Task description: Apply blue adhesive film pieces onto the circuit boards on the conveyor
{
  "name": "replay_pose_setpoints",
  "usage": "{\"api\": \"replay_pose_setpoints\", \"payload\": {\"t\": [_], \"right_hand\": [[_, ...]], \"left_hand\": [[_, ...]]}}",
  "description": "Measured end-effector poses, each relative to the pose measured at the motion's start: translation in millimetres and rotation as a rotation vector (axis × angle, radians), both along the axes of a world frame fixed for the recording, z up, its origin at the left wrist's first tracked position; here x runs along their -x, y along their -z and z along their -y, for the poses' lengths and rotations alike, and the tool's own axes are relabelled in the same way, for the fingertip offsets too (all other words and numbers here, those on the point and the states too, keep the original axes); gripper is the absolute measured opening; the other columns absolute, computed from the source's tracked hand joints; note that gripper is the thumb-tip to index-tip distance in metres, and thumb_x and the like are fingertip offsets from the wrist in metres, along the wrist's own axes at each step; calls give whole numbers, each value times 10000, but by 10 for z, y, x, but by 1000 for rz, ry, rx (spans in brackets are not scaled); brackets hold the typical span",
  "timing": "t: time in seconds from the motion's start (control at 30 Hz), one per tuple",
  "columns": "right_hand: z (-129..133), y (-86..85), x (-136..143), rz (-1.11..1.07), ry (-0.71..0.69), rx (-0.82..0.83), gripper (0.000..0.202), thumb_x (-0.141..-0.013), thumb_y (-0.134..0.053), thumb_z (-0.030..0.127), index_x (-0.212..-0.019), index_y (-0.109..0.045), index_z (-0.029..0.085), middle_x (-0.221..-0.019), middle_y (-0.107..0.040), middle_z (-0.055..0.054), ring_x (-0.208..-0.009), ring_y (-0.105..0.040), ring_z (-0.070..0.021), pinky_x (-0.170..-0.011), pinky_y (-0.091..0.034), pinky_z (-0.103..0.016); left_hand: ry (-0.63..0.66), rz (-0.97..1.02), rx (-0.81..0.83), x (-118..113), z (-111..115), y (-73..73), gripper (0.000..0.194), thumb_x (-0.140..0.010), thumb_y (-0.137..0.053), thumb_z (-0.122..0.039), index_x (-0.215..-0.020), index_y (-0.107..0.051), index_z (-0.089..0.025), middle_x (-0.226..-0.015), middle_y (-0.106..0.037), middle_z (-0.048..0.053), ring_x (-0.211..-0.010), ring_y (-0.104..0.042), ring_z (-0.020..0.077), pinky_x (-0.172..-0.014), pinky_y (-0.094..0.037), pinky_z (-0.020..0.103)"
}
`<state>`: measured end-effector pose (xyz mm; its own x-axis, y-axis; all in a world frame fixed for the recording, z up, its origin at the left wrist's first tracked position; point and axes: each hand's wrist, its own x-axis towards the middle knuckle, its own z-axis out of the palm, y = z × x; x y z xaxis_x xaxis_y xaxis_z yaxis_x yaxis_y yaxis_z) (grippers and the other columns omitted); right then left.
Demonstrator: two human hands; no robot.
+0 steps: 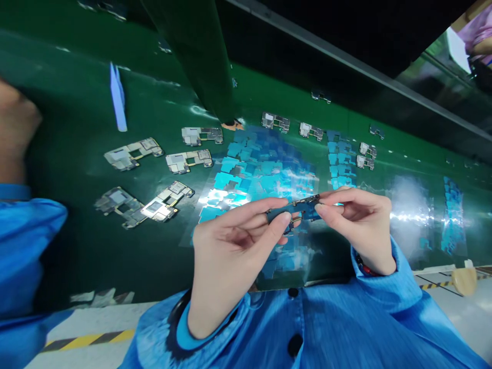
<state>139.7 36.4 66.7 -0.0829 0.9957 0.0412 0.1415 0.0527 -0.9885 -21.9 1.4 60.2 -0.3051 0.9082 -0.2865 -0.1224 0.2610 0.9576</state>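
A small dark blue circuit board [307, 207] is held up in front of my chest, tilted, between both hands. My left hand [242, 230] pinches its left end between thumb and fingers. At its right end, the thumb and forefinger of my right hand [355, 212] grip the edge. Beneath the hands lies a clear sheet with many shiny blue die-cut film pieces [261, 169]. Several similar boards with silver shields rest to the left, among them one board [168, 201] and another board [189, 161].
Blue tweezers [118, 100] lie at the back left of the green bench mat [69, 246]. A green post [196, 56] rises behind the films. A narrower film strip [340, 159] sits right of centre. At the left edge are another person's arm and blue sleeve [31, 246].
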Motion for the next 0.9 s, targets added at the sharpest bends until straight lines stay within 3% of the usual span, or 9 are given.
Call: {"api": "replay_pose_setpoints", "payload": {"t": [0.17, 0.4, 0.5, 0.57, 0.63, 0.7, 0.8, 0.9], "right_hand": [[41, 50, 40, 20, 13, -33, 146, -721, -774, 117, -819, -741, 220, -783, -706, 13, -731, -674, -102, -693, -619, -204], [-78, 227, 41, 146, 73, -122, 273, -707, -802, 228, -959, -698, 213, -789, -624, 11, -766, -612, -109, -719, -577, -244], [-153, 361, -45, 20, -70, 58, 347, -706, -797, 360, -989, -678, 197, -806, -660, -2, -761, -638, -113, -687, -567, -242], [-180, 413, -93, -77, -216, 195, 318, -744, -750, 437, -894, -675, 166, -706, -672, -3, -646, -641, -107, -607, -551, -233], [-241, 437, -118, -40, -282, 271, 349, -764, -715, 490, -766, -656, 146, -573, -640, 11, -510, -596, -92, -536, -520, -224], [-407, 453, -138, 121, -236, 283, 408, -764, -694, 537, -703, -641, 138, -513, -612, 18, -461, -564, -84, -515, -503, -220], [-915, 498, -214, 321, -97, 229, 442, -813, -631, 558, -726, -635, 125, -576, -638, -1, -523, -592, -84, -592, -528, -225], [-1559, 550, -341, 463, 28, 171, 382, -932, -538, 444, -774, -619, 107, -686, -659, -23, -586, -613, -81, -647, -542, -238]], "left_hand": [[-63, -50, -24, -26, 3, 8, 134, -686, -789, -187, -778, -774, -283, -555, -705, -95, -452, -648, 63, -499, -540, 83], [-57, -90, -37, -5, 0, 49, 132, -700, -799, -247, -830, -776, -247, -590, -718, -68, -493, -686, 119, -520, -590, 160], [-9, -57, -40, 22, -24, 155, 156, -707, -809, -292, -852, -776, -246, -573, -705, -63, -506, -689, 118, -528, -586, 152], [28, -7, -24, 42, -64, 250, 182, -706, -813, -315, -865, -770, -238, -574, -704, -55, -502, -685, 117, -520, -579, 150], [68, 48, -16, 54, -129, 347, 240, -716, -806, -357, -905, -755, -217, -624, -725, -28, -566, -706, 137, -558, -592, 174], [99, 110, -16, 62, -208, 430, 388, -751, -768, -417, -1070, -706, -205, -745, -755, 7, -685, -731, 169, -640, -612, 223], [91, 181, -22, 83, -300, 512, 616, -836, -665, -470, -1372, -478, -232, -1002, -749, 53, -865, -731, 199, -765, -600, 290], [49, 221, -17, 125, -334, 564, 605, -861, -628, -463, -1373, -444, -199, -968, -746, 69, -799, -728, 197, -722, -578, 291]]}}
